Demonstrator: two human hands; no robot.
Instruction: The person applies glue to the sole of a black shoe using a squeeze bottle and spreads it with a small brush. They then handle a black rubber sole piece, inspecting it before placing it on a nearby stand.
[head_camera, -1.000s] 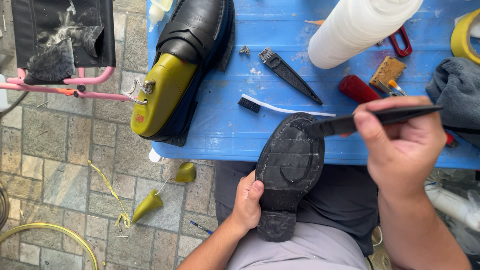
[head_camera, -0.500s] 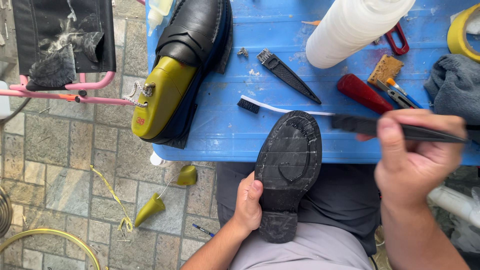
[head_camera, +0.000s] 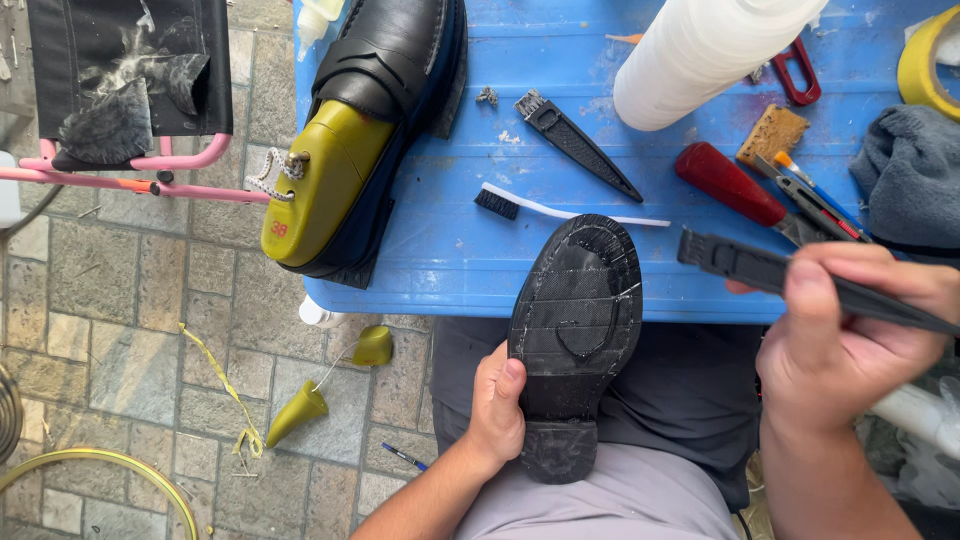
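Note:
A black shoe (head_camera: 575, 330) lies sole-up on my lap, its toe reaching the edge of the blue table (head_camera: 450, 250). My left hand (head_camera: 497, 405) grips the shoe near the heel. The sole looks glossy in places. My right hand (head_camera: 850, 330) holds a long black brush (head_camera: 760, 270) to the right of the sole, bristle end pointing left, not touching the shoe. A second black shoe (head_camera: 385, 90) on a yellow-green last (head_camera: 320, 180) rests on the table's left part.
On the table lie a white-handled small brush (head_camera: 545, 207), a black sheath-like tool (head_camera: 577, 145), a white cylinder container (head_camera: 700, 55), a red-handled tool (head_camera: 725, 182), a sponge block (head_camera: 772, 133), a grey cloth (head_camera: 905, 175) and yellow tape (head_camera: 925, 55). A pink-framed stool (head_camera: 130, 160) stands left on paving.
My right hand has drawn the black brush off the sole's toe and away to the right. The left hand keeps its grip on the shoe.

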